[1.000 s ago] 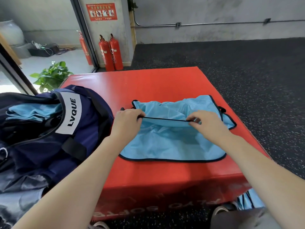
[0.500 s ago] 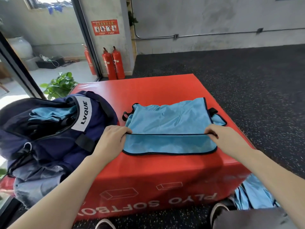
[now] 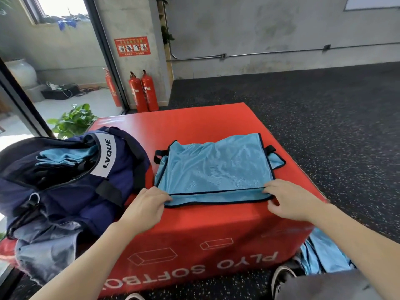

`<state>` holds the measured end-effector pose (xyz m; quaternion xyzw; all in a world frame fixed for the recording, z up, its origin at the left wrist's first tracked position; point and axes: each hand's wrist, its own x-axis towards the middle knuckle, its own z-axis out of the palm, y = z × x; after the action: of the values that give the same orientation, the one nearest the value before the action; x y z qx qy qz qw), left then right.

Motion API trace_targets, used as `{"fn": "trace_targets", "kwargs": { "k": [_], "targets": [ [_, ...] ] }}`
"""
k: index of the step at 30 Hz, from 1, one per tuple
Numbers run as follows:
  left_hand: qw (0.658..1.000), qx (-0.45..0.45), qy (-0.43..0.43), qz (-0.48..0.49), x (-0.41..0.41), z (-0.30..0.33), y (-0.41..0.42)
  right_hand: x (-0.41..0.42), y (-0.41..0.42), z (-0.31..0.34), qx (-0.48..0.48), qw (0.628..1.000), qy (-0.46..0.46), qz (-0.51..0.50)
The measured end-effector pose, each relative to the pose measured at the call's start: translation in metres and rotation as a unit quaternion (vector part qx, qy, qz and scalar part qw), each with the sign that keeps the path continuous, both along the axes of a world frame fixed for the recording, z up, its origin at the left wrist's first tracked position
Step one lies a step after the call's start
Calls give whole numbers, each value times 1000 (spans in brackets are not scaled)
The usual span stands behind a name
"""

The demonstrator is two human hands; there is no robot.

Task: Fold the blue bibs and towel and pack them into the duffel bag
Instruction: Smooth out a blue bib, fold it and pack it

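Left hand (image 3: 145, 207) curled over the near left corner of a folded blue bib (image 3: 215, 169), fingertips pressed to its black-piped edge; right hand (image 3: 289, 199) at the near right corner, fingers bent down onto the same edge, thumb tucked beneath the fabric.

Two hands, one bib on the box, one duffel bag (image 3: 65, 180), three fire extinguishers against the far wall: two side by side (image 3: 144, 92), a third (image 3: 111, 87) behind the glass door frame. One potted plant (image 3: 72, 120) beyond the bag.

Bib spread flat at the centre of a red plyo soft box (image 3: 194, 245), upper layer doubled over toward the near side, its dark hem running straight between the two hands just above the lower layer's edge. Light blue mesh, finely perforated, lightly creased near the far fold, bound all round in black trim; short black loops poking out at the left and right sides.

Navy duffel slumped on the box's left end, unzipped, soft and wrinkled, a white "LVQUE" label on its strap, more blue fabric (image 3: 62, 154) stacked inside. Further blue cloth (image 3: 320, 254) heaped on the floor at the box's right corner. Box smooth, vinyl-like, white lettering on its front; floor of dark speckled rubber.
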<state>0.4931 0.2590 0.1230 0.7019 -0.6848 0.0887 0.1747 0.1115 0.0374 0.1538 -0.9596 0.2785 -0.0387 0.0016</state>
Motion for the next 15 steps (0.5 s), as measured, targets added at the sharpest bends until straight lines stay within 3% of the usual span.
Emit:
{"fn": "trace_targets", "kwargs": {
  "k": [7,10,15],
  "targets": [
    [999,30,22,28,-3,-2,0,-5,-4,-4,-33,998,27,34],
    [999,10,5,41,-8,1,-2,-4,-8,-11,-66,997,-17,32],
    [997,-6,-16,75,-21,4,-8,2,-9,-12,3,999,-44,-9]
  ]
}}
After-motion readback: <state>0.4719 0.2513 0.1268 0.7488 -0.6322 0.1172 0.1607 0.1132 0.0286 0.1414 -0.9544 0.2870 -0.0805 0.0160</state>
